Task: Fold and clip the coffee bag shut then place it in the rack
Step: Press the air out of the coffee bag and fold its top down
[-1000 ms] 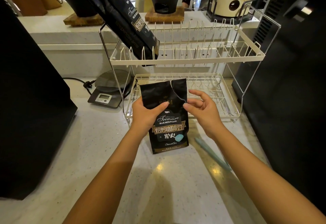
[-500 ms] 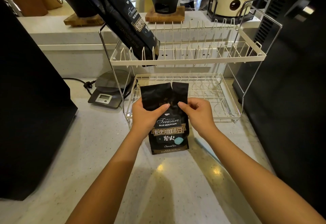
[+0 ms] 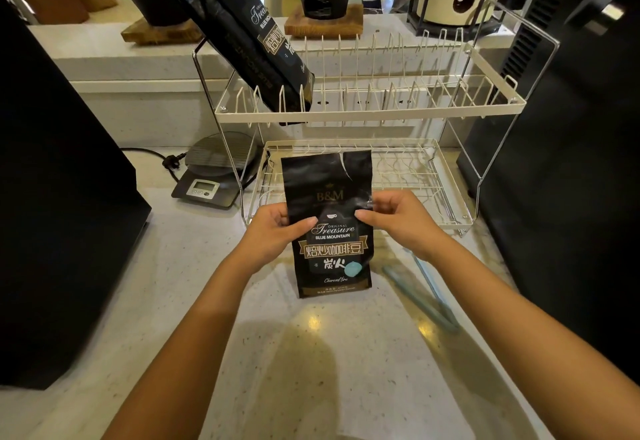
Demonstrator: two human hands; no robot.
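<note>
A black coffee bag [image 3: 332,252] with gold lettering stands upright on the pale counter in front of the white two-tier wire rack [image 3: 367,116]. Its top is unfolded and stands tall, with a crease near the right corner. My left hand [image 3: 277,232] grips the bag's left edge at mid height, thumb on the front. My right hand [image 3: 394,218] pinches the right edge at about the same height. A light blue clip [image 3: 426,290], long and thin, lies on the counter just right of the bag, below my right forearm.
A second black coffee bag [image 3: 249,34] leans in the left end of the rack's upper tier. A grey kitchen scale [image 3: 218,173] sits left of the rack. Large black appliances [image 3: 59,197] flank the counter on both sides. Drippers on wooden blocks stand behind.
My right hand closed on the bag's right edge. Both hands then slid lower along the bag, and its top now stands taller and flatter.
</note>
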